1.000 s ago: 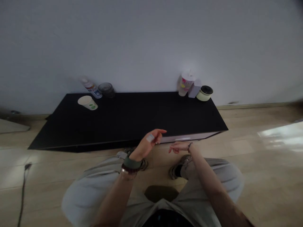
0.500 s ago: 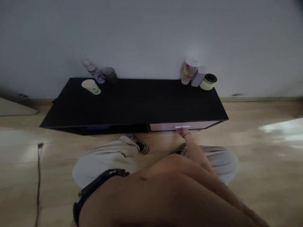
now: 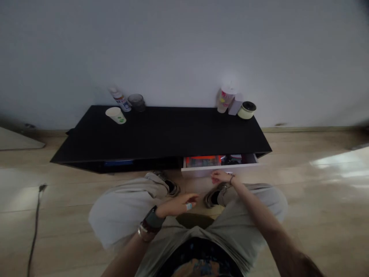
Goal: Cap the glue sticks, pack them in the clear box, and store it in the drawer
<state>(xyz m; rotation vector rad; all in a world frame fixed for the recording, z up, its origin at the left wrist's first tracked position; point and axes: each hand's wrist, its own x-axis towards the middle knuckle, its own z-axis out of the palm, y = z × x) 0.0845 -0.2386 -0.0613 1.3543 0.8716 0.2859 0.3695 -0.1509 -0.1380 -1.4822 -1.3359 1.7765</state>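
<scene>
I squat in front of a low black cabinet (image 3: pixel 161 132) against the wall. Its white-fronted drawer (image 3: pixel 248 164) on the right is pulled partly out, showing an orange item (image 3: pixel 203 159) and other small things inside. My right hand (image 3: pixel 220 176) rests at the drawer's front edge, fingers curled on its handle. My left hand (image 3: pixel 178 204), with a watch and bands on the wrist, hovers over my knees with fingers stretched out, holding nothing.
On the cabinet top stand a paper cup (image 3: pixel 115 114), a spray bottle (image 3: pixel 120 100) and a dark jar (image 3: pixel 137 102) at the back left, and a lidded plastic cup (image 3: pixel 225 99), a small box (image 3: pixel 235 105) and a round tin (image 3: pixel 246 110) at the back right. A cable (image 3: pixel 36 215) lies on the wooden floor at left.
The drawer has come out from shut to partly open, with my right hand at its front. My left arm, which covered the view, has dropped to above my knees.
</scene>
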